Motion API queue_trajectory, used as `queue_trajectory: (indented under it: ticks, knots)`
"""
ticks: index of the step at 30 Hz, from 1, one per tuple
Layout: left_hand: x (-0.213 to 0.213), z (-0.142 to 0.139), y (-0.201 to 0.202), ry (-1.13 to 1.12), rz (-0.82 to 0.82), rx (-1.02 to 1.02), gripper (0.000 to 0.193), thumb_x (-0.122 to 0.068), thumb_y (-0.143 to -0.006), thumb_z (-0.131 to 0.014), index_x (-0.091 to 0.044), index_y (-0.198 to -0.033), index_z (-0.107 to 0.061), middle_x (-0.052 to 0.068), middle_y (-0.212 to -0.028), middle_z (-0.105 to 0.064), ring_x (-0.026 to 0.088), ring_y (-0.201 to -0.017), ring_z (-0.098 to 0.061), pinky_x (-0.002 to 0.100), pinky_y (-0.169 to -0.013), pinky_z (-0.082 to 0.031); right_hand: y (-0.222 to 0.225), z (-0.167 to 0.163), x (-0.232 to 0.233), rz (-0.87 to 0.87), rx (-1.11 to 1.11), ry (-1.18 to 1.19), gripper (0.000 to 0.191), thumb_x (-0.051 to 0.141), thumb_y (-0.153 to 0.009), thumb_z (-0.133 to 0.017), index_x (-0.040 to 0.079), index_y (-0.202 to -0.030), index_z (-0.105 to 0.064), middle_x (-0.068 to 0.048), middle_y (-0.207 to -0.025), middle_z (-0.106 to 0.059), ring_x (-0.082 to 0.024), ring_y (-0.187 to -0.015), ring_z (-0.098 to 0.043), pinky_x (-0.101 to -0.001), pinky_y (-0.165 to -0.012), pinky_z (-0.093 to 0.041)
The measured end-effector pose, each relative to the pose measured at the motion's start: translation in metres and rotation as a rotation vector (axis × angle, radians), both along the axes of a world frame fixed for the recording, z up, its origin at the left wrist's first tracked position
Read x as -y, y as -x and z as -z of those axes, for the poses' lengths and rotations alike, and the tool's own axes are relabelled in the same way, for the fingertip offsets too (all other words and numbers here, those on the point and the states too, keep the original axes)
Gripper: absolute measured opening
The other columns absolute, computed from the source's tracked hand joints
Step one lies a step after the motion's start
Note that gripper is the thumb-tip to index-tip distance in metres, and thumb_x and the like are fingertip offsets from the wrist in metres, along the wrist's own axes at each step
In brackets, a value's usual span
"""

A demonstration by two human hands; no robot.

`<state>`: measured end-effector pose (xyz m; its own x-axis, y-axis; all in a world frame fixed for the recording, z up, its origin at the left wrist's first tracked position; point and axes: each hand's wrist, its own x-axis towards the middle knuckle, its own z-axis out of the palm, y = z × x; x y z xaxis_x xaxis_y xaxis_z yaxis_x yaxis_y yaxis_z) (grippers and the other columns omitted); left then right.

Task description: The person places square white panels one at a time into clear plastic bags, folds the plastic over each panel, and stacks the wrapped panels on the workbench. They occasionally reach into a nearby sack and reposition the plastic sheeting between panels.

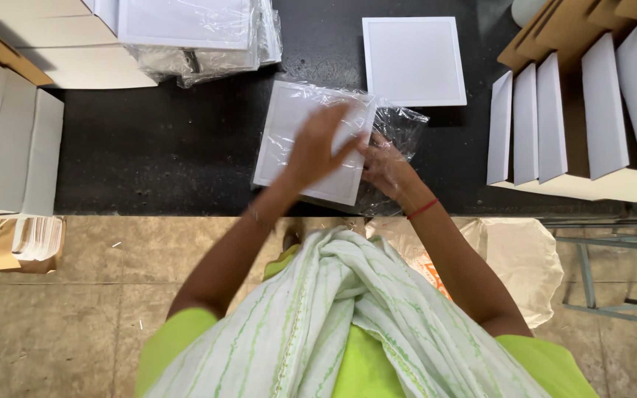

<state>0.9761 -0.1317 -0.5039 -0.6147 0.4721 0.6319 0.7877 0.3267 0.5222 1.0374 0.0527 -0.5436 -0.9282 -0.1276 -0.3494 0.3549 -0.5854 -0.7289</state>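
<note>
Two hands on bagged white panel [296,140], bare panel [414,60] behind, wrapped stack [193,29] beyond

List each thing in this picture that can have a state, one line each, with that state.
White square panel: flat on the black table, partly inside a clear plastic bag.
Left hand: pressed on the panel.
Right hand: gripping the bag's open end.
Second white panel: unwrapped, flat.
Wrapped panels: bagged, stacked.
Grey boxes: upright in a row.
</note>
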Motion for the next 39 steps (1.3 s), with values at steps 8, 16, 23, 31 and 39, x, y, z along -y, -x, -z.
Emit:
queue_trajectory:
  ticks: [8,16,23,31,39]
  knots:
    - [0.003,-0.09,0.089,0.632,0.121,0.376,0.072,-0.065,-0.077,-0.085,-0.001,-0.107,-0.072,0.015,-0.101,-0.073,0.03,-0.096,-0.072,0.046,-0.087,-0.057,0.009,-0.081,-0.007,-0.145,-0.146,-0.682,0.054,0.022,-0.092,-0.075,0.01,-0.142,-0.058,-0.004,-0.124,-0.063,-0.016,-0.115,-0.06,-0.0361,-0.091,-0.048]
    - [0.034,-0.091,0.025,-0.045,0.325,0.683,0.033,-0.034,-0.084,-0.087,-0.008,-0.098,-0.071,-0.001,-0.087,-0.072,0.007,-0.077,-0.069,0.022,-0.066,-0.058,0.017,-0.186,-0.011,-0.777,-0.44,-1.24,0.065,0.031,-0.09,-0.072,0.015,-0.149,-0.051,-0.009,-0.12,-0.071,-0.021,-0.103,-0.066,-0.0336,-0.093,-0.051]
    - [0.046,-0.036,-0.021,-0.733,0.275,1.038,0.014,-0.011,-0.095,-0.077,-0.004,-0.101,-0.066,0.003,-0.092,-0.075,0.007,-0.081,-0.069,0.023,-0.07,-0.057,0.034,-0.2,-0.022,-0.831,-0.602,-1.401,0.041,0.036,-0.097,-0.066,0.006,-0.124,-0.068,-0.012,-0.11,-0.076,-0.023,-0.098,-0.073,-0.0371,-0.087,-0.056]
    - [0.065,-0.043,-0.025,-0.861,0.347,1.046,0.015,-0.006,-0.097,-0.072,-0.006,-0.094,-0.057,0.021,-0.126,-0.071,0.013,-0.093,-0.073,0.028,-0.079,-0.062,0.018,-0.171,-0.107,-0.159,-0.39,-0.873,0.018,0.012,-0.097,-0.067,0.0,-0.111,-0.069,-0.012,-0.118,-0.072,-0.022,-0.109,-0.07,-0.0374,-0.092,-0.062]
    - [0.068,-0.074,-0.013,-0.592,0.308,0.989,0.021,-0.005,-0.098,-0.073,-0.006,-0.1,-0.053,0.015,-0.102,-0.076,0.013,-0.097,-0.076,0.028,-0.079,-0.063,0.039,-0.121,-0.062,-0.747,-0.421,-0.682,0.038,0.029,-0.096,-0.068,0.003,-0.123,-0.074,-0.008,-0.118,-0.078,-0.013,-0.108,-0.07,-0.0278,-0.098,-0.055]
